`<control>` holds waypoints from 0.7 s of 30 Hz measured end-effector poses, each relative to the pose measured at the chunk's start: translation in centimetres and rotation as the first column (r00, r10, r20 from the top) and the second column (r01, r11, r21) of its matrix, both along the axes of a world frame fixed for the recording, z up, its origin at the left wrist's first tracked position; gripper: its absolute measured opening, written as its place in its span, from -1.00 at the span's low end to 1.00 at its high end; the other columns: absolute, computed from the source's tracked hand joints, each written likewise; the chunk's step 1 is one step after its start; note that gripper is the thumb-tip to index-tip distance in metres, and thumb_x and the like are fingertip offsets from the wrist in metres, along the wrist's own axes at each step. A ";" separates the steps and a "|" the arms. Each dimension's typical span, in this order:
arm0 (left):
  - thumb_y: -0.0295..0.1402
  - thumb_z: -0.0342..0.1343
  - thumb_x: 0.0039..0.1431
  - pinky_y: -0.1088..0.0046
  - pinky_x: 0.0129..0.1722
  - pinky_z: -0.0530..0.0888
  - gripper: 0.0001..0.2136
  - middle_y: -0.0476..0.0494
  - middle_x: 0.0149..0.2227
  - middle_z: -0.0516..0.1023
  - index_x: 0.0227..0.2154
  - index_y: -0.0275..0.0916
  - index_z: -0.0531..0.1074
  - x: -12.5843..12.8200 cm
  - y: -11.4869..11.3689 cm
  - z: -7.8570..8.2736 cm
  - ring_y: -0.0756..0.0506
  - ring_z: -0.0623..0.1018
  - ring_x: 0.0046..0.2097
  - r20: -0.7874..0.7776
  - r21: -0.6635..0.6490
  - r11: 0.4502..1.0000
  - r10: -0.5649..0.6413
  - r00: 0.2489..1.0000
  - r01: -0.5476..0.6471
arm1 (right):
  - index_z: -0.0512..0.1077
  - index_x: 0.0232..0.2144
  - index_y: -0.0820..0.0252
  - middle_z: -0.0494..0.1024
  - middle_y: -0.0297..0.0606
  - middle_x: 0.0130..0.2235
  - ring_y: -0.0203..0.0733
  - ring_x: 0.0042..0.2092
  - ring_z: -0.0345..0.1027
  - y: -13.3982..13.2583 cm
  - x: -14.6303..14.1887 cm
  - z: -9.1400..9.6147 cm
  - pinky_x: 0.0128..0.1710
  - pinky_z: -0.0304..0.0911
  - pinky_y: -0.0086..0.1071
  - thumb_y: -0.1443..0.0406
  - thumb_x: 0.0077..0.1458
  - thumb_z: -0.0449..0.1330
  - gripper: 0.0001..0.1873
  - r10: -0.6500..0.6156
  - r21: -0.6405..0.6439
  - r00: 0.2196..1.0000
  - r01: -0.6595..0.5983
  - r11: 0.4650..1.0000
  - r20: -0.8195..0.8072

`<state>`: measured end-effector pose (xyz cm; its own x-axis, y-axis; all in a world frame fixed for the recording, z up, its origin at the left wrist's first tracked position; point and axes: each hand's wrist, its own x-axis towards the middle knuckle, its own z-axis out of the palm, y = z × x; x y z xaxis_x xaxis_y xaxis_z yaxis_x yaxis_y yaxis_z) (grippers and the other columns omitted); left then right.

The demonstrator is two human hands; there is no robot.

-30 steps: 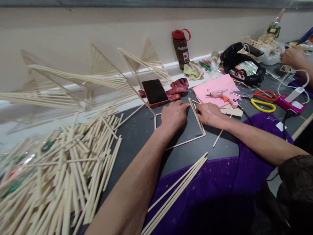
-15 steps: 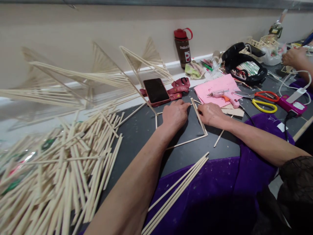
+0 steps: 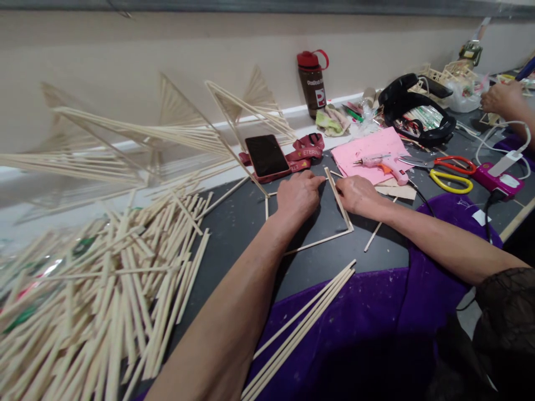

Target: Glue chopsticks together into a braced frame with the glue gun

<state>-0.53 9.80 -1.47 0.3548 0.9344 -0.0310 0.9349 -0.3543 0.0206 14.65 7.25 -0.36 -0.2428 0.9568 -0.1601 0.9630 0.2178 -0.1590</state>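
Note:
A square frame of thin wooden sticks (image 3: pixel 320 243) lies on the grey table in front of me. My left hand (image 3: pixel 300 195) is closed on the frame's far side, index finger reaching toward the far right corner. On the other side of that corner my right hand (image 3: pixel 360 196) has its fingers closed at the right-hand stick (image 3: pixel 340 205), which looks doubled and slightly raised. The fingertips of both hands are partly hidden. Under my right wrist lies a loose stick (image 3: pixel 373 236). A pink glue gun (image 3: pixel 387 164) rests on pink foam sheets (image 3: pixel 363 146) just beyond.
A big pile of sticks (image 3: pixel 117 295) fills the left, with a twisted stick model (image 3: pixel 167 133) behind it. A phone (image 3: pixel 267 155), bottle (image 3: pixel 311 83), scissors (image 3: pixel 451 181) and purple power adapter (image 3: pixel 497 181) stand around. Several sticks (image 3: pixel 305 328) lie on purple cloth. Another person's hand (image 3: pixel 505 100) works at far right.
Both hands keep almost the same position at the frame's far corner. Only a slight shift of the whole view shows.

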 end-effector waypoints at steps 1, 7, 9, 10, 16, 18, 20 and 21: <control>-0.45 -0.22 0.43 0.06 0.03 0.52 -0.46 -0.36 0.27 0.56 0.29 -0.16 0.53 0.0 0.0 0.0 -0.41 0.54 0.24 0.002 -0.001 1.000 0.002 1.000 -0.002 | 0.60 0.11 0.33 0.67 0.15 0.10 0.18 0.17 0.57 -0.1 -0.1 0.2 0.03 0.44 -0.22 0.25 0.41 0.02 -0.55 -0.003 -0.005 1.000 0.003 1.000 0.004; -0.47 -0.20 0.41 0.04 0.03 0.52 -0.46 -0.35 0.27 0.55 0.27 -0.18 0.54 0.0 0.0 0.1 -0.41 0.53 0.25 -0.006 -0.005 1.000 -0.008 1.000 0.008 | 0.60 0.13 0.36 0.66 0.19 0.12 0.21 0.19 0.57 -0.3 -0.5 0.9 0.05 0.45 -0.22 0.26 0.44 0.01 -0.53 -0.028 -0.042 0.999 0.029 0.999 0.021; -0.47 -0.21 0.41 0.03 0.02 0.53 -0.46 -0.36 0.26 0.55 0.28 -0.17 0.54 0.0 0.0 0.1 -0.42 0.54 0.24 -0.005 -0.005 1.000 -0.012 1.000 0.012 | 0.60 0.13 0.36 0.66 0.19 0.11 0.21 0.19 0.57 -0.3 -0.5 1.0 0.06 0.45 -0.21 0.27 0.44 0.01 -0.54 -0.026 -0.046 0.999 0.027 0.999 0.021; -0.46 -0.21 0.41 0.03 0.02 0.53 -0.46 -0.37 0.26 0.55 0.27 -0.17 0.54 0.1 0.0 0.1 -0.42 0.54 0.24 -0.003 -0.005 1.000 -0.014 1.000 0.014 | 0.60 0.13 0.36 0.66 0.20 0.11 0.21 0.19 0.57 -0.3 -0.5 1.0 0.07 0.45 -0.20 0.28 0.43 0.01 -0.54 -0.021 -0.041 1.000 0.022 0.999 0.021; -0.48 -0.20 0.40 0.05 0.04 0.53 -0.45 -0.36 0.29 0.54 0.28 -0.14 0.54 0.2 0.0 0.2 -0.39 0.53 0.25 -0.013 -0.003 1.000 -0.005 1.000 0.005 | 0.59 0.14 0.35 0.66 0.20 0.12 0.16 0.21 0.56 -0.4 -0.8 1.3 0.10 0.45 -0.22 0.37 0.36 0.05 -0.56 -0.012 -0.054 0.999 0.014 0.998 0.044; -0.48 -0.21 0.40 0.06 0.02 0.53 -0.45 -0.36 0.28 0.54 0.27 -0.15 0.54 0.2 0.0 0.2 -0.40 0.54 0.24 -0.023 -0.005 1.000 -0.010 1.000 0.010 | 0.59 0.14 0.34 0.66 0.20 0.13 0.15 0.21 0.57 -0.4 -0.8 1.3 0.11 0.45 -0.23 0.35 0.38 0.04 -0.56 -0.015 -0.057 0.999 0.018 0.998 0.044; -0.47 -0.23 0.43 0.05 0.00 0.54 -0.45 -0.37 0.27 0.55 0.28 -0.16 0.53 0.1 0.0 0.3 -0.41 0.56 0.22 -0.028 -0.007 1.000 -0.016 0.999 0.016 | 0.59 0.15 0.34 0.66 0.20 0.13 0.16 0.21 0.57 -0.4 -0.8 1.3 0.10 0.45 -0.22 0.34 0.40 0.03 -0.56 -0.016 -0.050 0.999 0.019 0.999 0.046; -0.46 -0.24 0.44 0.05 -0.01 0.54 -0.46 -0.39 0.25 0.57 0.29 -0.17 0.52 0.1 0.0 0.3 -0.42 0.57 0.21 -0.026 -0.007 1.000 -0.013 1.000 0.012 | 0.58 0.15 0.34 0.66 0.20 0.13 0.16 0.21 0.57 -0.4 -0.8 1.2 0.10 0.45 -0.22 0.35 0.39 0.03 -0.56 -0.017 -0.047 0.999 0.019 0.999 0.048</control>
<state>-0.39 9.82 -1.17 0.3654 0.9297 -0.0465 0.9307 -0.3659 -0.0017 13.88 6.82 0.87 -0.2169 0.9519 -0.2166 0.9733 0.1938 -0.1230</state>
